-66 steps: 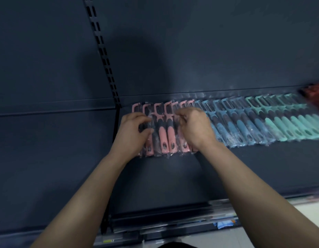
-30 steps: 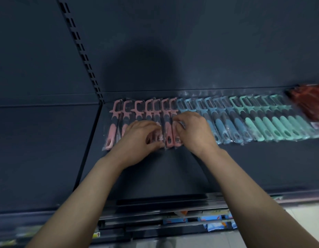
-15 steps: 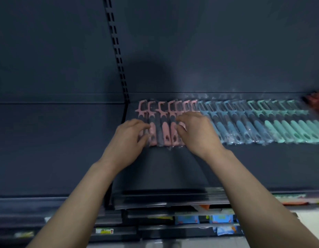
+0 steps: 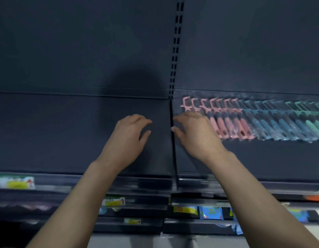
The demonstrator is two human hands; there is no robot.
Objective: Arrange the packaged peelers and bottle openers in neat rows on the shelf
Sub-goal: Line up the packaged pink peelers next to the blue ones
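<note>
A row of packaged peelers lies on the dark right shelf [image 4: 262, 158]: pink ones [image 4: 228, 120] at the left end, then blue ones [image 4: 273, 124], then teal ones [image 4: 311, 122] running out of view at the right. My right hand [image 4: 196, 135] hovers at the left end of the row, fingers apart, covering the first pink packs and holding nothing. My left hand [image 4: 128, 136] is over the bare left shelf [image 4: 56, 131], fingers spread and empty, apart from the peelers.
A slotted upright [image 4: 174, 51] and a dark gap divide the two shelf sections. Below the front edge are lower shelves with price labels [image 4: 14, 183] and blue and yellow packets [image 4: 210, 213]. The dark back panel rises behind.
Both hands have come off the pink peelers and shifted left. My left hand is now over the left shelf section. The view has swung left, so the row sits further right.
</note>
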